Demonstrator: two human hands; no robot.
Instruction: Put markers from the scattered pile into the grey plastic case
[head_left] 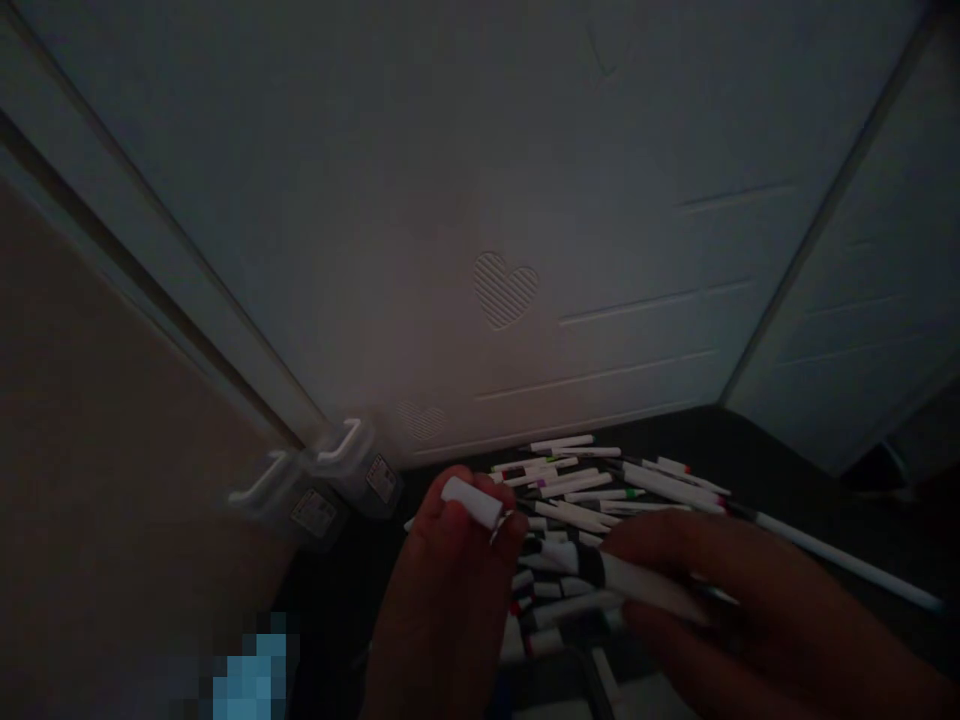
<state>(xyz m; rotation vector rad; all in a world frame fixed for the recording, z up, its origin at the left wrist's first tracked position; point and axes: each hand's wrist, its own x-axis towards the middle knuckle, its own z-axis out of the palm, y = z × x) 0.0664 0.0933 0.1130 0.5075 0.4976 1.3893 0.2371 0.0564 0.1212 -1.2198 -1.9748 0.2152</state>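
My left hand is closed, with a small white marker cap between its thumb and fingers. To its right, my right hand grips a white marker whose end, past a black collar, points left toward the cap. Cap and marker are apart. Beneath and behind both hands, several white markers lie in a loose pile on the dark surface, some with coloured ends. The hands hide part of the pile.
Two clear lidded boxes with white handles and labels stand at the left. A pale panel with embossed hearts rises behind the markers. A longer white stick lies at the right. The light is dim; a pixelated blue patch covers the lower left.
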